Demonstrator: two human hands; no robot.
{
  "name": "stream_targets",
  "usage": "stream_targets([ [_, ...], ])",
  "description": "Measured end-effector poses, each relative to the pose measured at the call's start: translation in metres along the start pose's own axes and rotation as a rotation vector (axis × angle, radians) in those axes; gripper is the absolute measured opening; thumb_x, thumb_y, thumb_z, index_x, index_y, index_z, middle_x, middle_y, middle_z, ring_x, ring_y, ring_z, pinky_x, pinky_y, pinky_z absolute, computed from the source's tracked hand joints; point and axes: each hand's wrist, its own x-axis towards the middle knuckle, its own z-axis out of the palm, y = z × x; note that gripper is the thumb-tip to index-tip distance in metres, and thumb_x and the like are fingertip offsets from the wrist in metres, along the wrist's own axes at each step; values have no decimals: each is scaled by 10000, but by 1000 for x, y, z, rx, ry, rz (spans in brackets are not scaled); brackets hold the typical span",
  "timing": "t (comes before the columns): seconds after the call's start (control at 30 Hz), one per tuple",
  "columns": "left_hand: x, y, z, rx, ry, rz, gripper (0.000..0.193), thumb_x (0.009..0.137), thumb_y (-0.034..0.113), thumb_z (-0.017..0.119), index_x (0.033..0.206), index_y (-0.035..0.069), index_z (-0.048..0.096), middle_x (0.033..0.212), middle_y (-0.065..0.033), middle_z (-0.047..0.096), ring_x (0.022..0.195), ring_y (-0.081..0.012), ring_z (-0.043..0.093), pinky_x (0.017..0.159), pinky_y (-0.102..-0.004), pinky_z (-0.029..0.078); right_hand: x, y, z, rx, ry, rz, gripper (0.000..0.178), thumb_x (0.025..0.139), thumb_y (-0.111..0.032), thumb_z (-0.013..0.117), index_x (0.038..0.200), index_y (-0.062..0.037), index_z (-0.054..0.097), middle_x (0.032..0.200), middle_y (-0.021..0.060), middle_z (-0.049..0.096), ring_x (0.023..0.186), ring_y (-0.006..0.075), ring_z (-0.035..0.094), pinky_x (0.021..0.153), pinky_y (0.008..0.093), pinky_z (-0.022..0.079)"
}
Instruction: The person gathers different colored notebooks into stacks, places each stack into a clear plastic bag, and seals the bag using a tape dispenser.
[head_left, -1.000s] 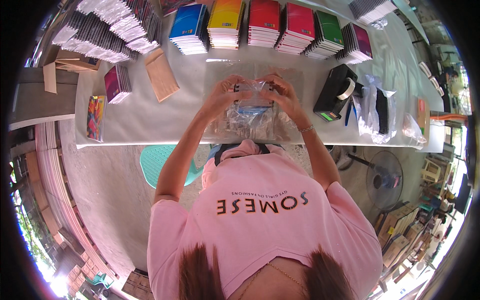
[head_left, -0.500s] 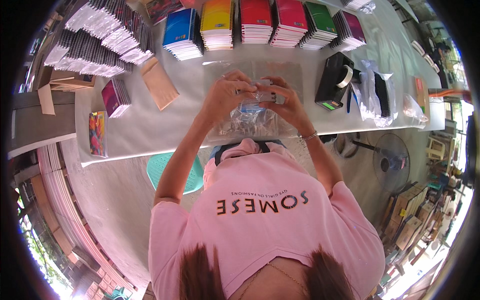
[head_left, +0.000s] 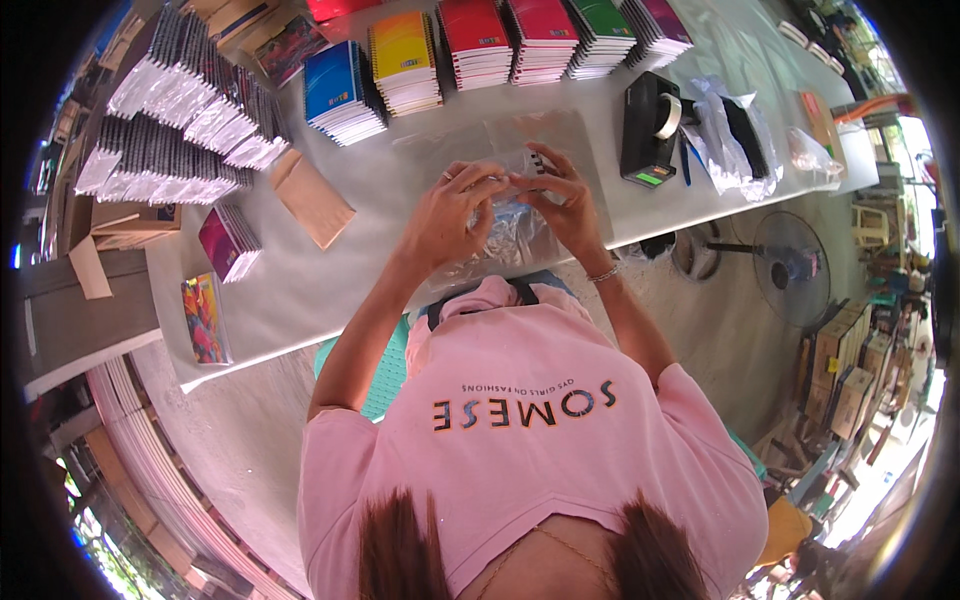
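Observation:
Both my hands meet above the grey-covered table, fingertips nearly touching. My right hand [head_left: 562, 205] is closed in a pinch on a small whitish, see-through piece with black marks [head_left: 535, 163], which shows beside its fingers. My left hand [head_left: 450, 215] has its fingers curled and thumb and fingertips together; what they grip, if anything, is too small to tell. Below and between the hands lies a shiny clear plastic bag [head_left: 510, 240], flat and crinkled on the table, with something bluish showing near the hands.
Spiral notebook stacks, including a yellow one [head_left: 405, 65], line the far side. Plastic-wrapped notebooks [head_left: 170, 150] are piled at left, near a brown envelope [head_left: 312, 198] and a small purple stack [head_left: 230, 243]. A black tape dispenser [head_left: 645, 135] stands at right; a fan [head_left: 790, 268] is beyond the edge.
The view has turned, so the table now slants up to the right. My hands stay close together; the marked piece shows more upright by my right fingers.

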Motion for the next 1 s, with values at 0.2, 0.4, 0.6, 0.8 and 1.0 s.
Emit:
stream_targets([
  [0.2, -11, -9, 12, -6, 52, 77, 157, 781, 102, 694, 937, 77, 698, 1020, -34, 653, 968, -255, 592, 855, -358, 491, -16, 3, 17, -227, 286, -63, 274, 740, -78, 758, 1009, -115, 727, 1274, 79, 558, 1185, 249, 479, 982, 393, 384],
  [0.4, -11, -14, 24, -44, 106, 98, 132, 770, 61, 695, 902, 71, 699, 978, -48, 661, 957, -248, 594, 853, -358, 464, -15, 79, -118, -1012, 960, 190, 260, 857, -191, 673, 1057, -26, 663, 953, 109, 651, 893, 214, 599, 829, 349, 482],
  [0.6, -13, -18, 23, -12, 134, 124, 115, 783, 66, 663, 894, 86, 685, 968, -22, 640, 936, -241, 573, 819, -350, 487, -4, 87, -163, 34, 756, 641, 276, 855, -224, 710, 944, 36, 697, 716, 31, 637, 565, 100, 581, 504, 234, 507],
  [0.8, -12, -14, 25, -7, 138, 117, 85, 789, 74, 655, 873, 85, 655, 962, -21, 620, 932, -244, 569, 792, -367, 490, -11, 83, -160, 185, 697, 578, 220, 884, -245, 679, 912, -31, 641, 821, 38, 649, 685, 89, 605, 581, 206, 492],
  [1.0, -16, -15, 21, 67, 119, 131, 63, 804, 83, 640, 865, 95, 645, 961, -19, 616, 938, -248, 571, 764, -382, 490, -51, 81, -129, 440, 726, 522, 209, 936, -211, 598, 921, -6, 558, 786, 66, 610, 664, 141, 603, 588, 244, 503],
])
